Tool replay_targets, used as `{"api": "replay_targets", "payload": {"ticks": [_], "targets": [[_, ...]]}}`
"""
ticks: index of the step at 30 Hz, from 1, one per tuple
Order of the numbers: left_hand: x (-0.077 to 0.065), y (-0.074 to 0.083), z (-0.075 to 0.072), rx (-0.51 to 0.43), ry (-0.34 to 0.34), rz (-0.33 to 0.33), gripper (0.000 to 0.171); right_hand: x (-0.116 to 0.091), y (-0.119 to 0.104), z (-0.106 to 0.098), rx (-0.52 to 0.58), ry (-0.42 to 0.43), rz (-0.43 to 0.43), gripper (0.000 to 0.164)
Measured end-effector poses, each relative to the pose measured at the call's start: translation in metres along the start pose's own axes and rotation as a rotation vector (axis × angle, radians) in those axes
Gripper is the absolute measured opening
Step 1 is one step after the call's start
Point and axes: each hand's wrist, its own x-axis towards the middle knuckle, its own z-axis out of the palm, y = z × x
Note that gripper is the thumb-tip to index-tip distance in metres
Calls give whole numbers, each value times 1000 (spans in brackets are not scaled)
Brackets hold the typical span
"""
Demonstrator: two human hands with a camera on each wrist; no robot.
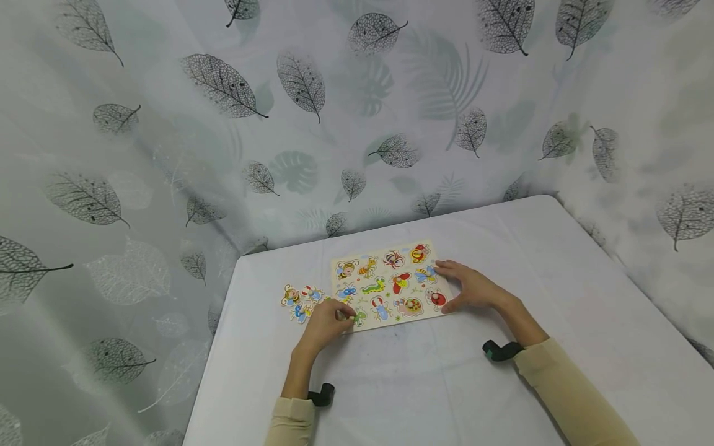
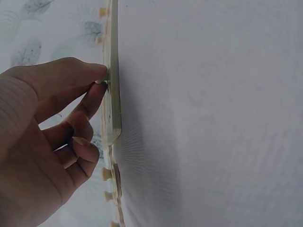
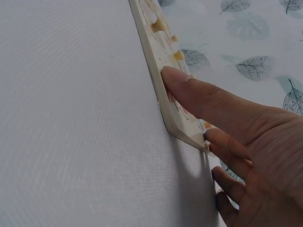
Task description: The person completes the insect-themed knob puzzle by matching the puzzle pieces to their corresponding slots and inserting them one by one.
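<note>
On the table lies a wooden insect peg puzzle board with colourful bug pictures and small knobs. My left hand is at its front left corner, thumb and index finger pinching the knob of a green bug puzzle piece. In the left wrist view the pinching fingertips sit right at the board's face. At the other end, my right hand rests with fingers spread along the right edge. Its thumb lies on the board near the front right corner.
Left of the board lie several loose bug pieces, among them a bee piece and a blue bug piece. A white cloth covers the table. Leaf-patterned curtains hang behind and at both sides.
</note>
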Motion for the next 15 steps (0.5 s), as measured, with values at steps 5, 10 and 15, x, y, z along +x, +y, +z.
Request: {"api": "replay_targets", "payload": {"ticks": [5, 10, 15], "targets": [[-1, 1, -5, -9, -20, 8, 9, 1, 0, 1, 1, -2, 5, 108], [-5, -3, -12, -27, 9, -4, 13, 2, -1, 1, 6, -2, 7, 108], [-7, -16, -19, 10, 138, -85, 10, 2, -1, 1, 6, 1, -3, 107]]}}
